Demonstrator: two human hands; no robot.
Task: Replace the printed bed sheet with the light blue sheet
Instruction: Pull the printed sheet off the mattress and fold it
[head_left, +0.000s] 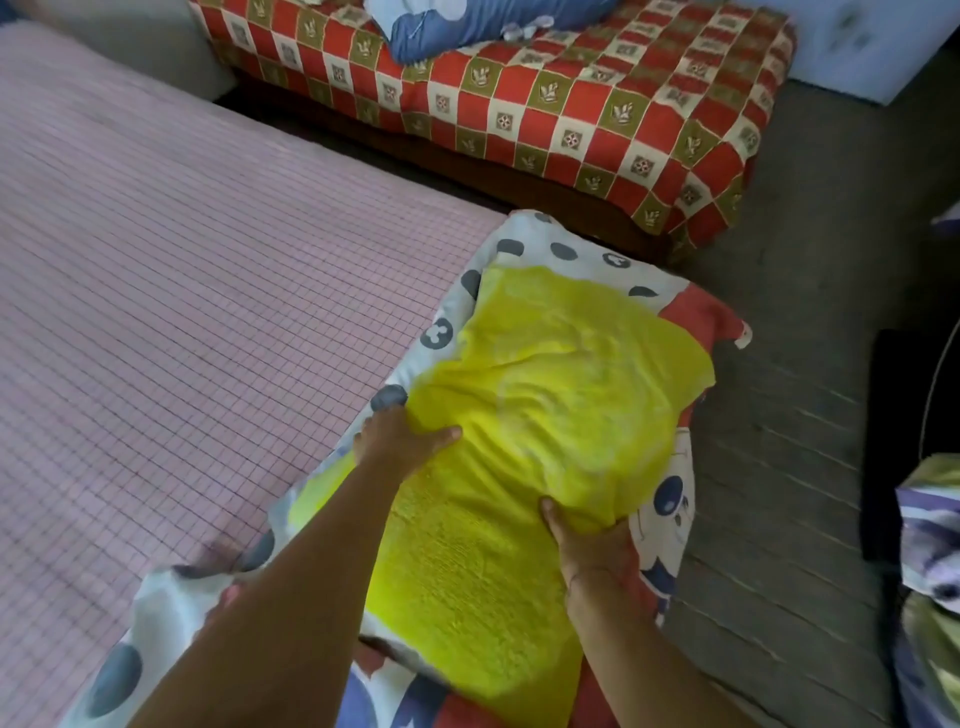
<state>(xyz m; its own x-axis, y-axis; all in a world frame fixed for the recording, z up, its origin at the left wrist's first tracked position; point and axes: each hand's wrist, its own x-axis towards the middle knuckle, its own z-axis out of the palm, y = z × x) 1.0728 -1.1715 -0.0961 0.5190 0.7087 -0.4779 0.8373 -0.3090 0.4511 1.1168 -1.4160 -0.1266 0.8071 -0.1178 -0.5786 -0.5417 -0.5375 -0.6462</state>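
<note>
Both arms reach forward, the left hand (405, 436) and right hand (587, 545) apart, each gripping a side of the fuzzy yellow towel (545, 374). It lies on the crumpled, cartoon-patterned printed bed sheet (561, 249), bunched along the right edge of the pink checked mattress (182, 260).

Fingertips of the right hand (587, 545) under the yellow towel (545, 395); blue pillow (467, 21) and patterned bundle (930, 571) partly out of frame.

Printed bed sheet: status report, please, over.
Hands: left hand and right hand grip yellow towel, thumbs on top. Then printed bed sheet bunched under it at bed edge. Beside it, pink checked mattress shows.
</note>
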